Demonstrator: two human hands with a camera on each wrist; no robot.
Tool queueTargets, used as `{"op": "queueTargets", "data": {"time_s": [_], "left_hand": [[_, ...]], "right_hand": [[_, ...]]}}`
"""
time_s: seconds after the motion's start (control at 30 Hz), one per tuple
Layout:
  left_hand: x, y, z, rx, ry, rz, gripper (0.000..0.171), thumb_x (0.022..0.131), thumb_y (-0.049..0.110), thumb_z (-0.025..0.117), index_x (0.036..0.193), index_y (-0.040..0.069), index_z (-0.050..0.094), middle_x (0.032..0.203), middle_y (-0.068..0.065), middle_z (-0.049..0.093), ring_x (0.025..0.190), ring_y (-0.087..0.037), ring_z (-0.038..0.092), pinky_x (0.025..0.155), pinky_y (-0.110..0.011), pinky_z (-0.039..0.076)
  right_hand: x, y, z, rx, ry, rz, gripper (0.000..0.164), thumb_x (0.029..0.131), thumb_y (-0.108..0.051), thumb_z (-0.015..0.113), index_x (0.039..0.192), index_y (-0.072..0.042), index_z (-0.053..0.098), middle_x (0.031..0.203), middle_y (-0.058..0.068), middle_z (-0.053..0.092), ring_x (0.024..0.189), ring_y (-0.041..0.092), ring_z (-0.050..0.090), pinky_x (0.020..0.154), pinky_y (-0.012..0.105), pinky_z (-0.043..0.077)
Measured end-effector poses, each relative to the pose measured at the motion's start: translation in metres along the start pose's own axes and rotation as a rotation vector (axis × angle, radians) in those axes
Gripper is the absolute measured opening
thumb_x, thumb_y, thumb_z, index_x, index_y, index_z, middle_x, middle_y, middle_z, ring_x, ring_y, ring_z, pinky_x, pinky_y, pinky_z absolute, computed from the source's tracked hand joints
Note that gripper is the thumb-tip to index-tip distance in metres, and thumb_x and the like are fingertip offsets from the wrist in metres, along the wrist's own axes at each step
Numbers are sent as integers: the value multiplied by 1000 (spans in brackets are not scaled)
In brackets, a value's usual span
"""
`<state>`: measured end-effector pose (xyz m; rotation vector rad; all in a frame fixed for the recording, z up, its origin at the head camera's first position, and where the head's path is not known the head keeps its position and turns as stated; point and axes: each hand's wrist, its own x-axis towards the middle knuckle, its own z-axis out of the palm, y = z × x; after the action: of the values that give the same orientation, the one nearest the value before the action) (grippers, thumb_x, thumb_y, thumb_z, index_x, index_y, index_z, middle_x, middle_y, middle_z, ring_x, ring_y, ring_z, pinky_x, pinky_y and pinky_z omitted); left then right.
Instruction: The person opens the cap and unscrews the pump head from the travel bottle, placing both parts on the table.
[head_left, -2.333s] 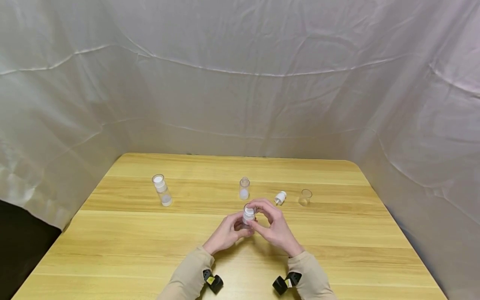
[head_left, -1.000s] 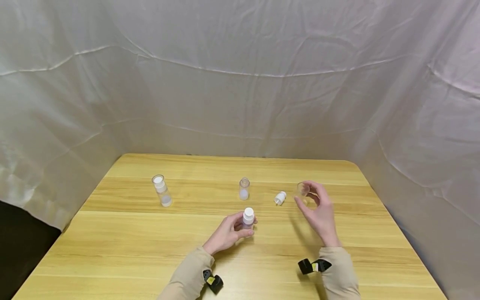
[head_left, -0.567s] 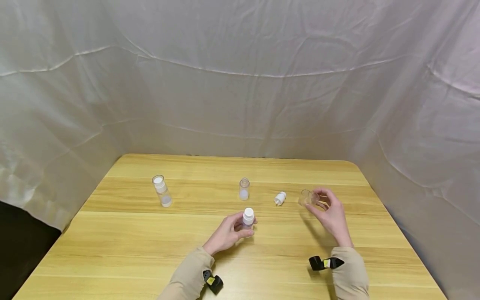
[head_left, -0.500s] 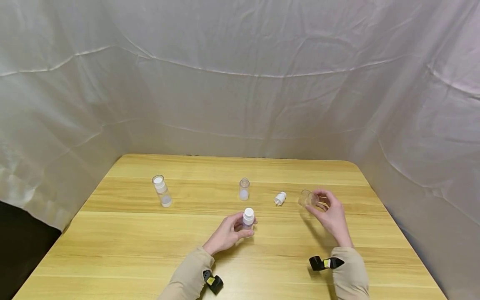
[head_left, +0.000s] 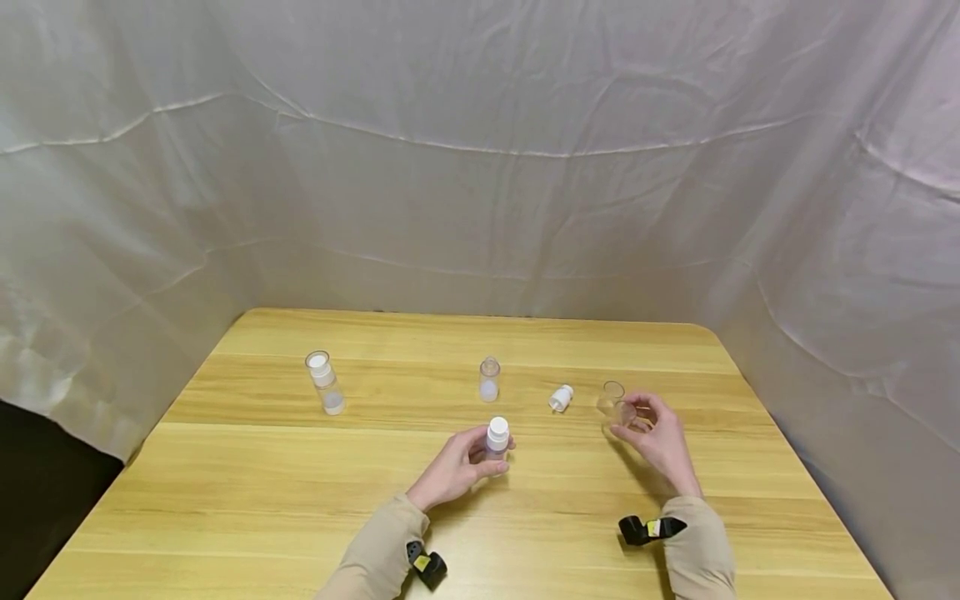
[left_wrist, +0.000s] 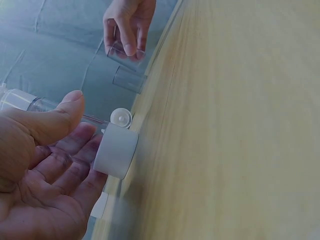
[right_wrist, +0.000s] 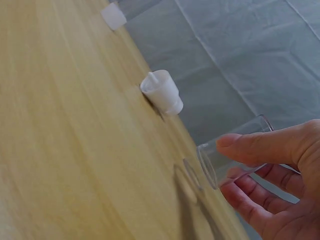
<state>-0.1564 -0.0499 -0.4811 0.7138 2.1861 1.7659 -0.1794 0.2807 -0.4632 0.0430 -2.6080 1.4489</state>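
My left hand (head_left: 459, 468) grips a small clear bottle with a white pump top (head_left: 497, 433), upright near the middle of the table. In the left wrist view, the thumb and fingers are round its clear body, and its white base (left_wrist: 116, 151) sits close over the wood. Over at the right, my right hand (head_left: 660, 437) pinches a clear cap (right_wrist: 237, 152) between thumb and fingers, its rim close above the table. Just behind that cap stands a second clear cap (head_left: 611, 393). A loose white pump head (head_left: 560, 398) lies on its side to the left of the caps.
An open clear bottle (head_left: 489, 381) with a white base stands behind the held one. Farther left stands a capped pump bottle (head_left: 324, 382). The wooden table (head_left: 262, 500) is bounded by grey fabric (head_left: 480, 208) at the back and sides.
My right hand has lifted the clear cap off the bottle, carried it right and lowered it in front of the other clear cap. The left hand has kept holding the bottle in place.
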Motion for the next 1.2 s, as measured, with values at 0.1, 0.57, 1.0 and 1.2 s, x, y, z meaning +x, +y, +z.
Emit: {"op": "queueTargets", "data": {"time_s": [0.1, 0.57, 1.0, 1.2], "left_hand": [[0, 0, 0, 2, 1, 0, 37, 94, 4, 67, 128, -7, 59, 126, -24, 67, 126, -40, 61, 113, -47, 49], [0, 0, 0, -5, 0, 4, 36, 94, 3, 67, 127, -8, 59, 126, -25, 67, 124, -40, 62, 112, -46, 50], [0, -1, 0, -8, 2, 8, 35, 94, 5, 67, 126, -7, 60, 125, -25, 67, 124, -40, 62, 112, -45, 50], [0, -2, 0, -12, -1, 6, 36, 94, 4, 67, 127, -8, 59, 126, -26, 66, 124, -41, 61, 113, -46, 49]], "right_hand": [[0, 3, 2, 7, -12, 12, 51, 82, 2, 78, 126, 6, 54, 127, 24, 59, 98, -10, 52, 88, 3, 50], [0, 6, 3, -8, -33, 69, 52, 82, -2, 80, 126, 5, 53, 124, 25, 61, 101, 2, 57, 86, 9, 53], [-1, 6, 6, -27, -47, 68, 53, 82, -1, 79, 128, 6, 52, 124, 27, 61, 107, 15, 62, 88, 12, 55], [0, 7, 7, 1, -44, 70, 54, 82, 0, 79, 128, 6, 52, 124, 26, 61, 101, 4, 58, 87, 12, 55]]}}
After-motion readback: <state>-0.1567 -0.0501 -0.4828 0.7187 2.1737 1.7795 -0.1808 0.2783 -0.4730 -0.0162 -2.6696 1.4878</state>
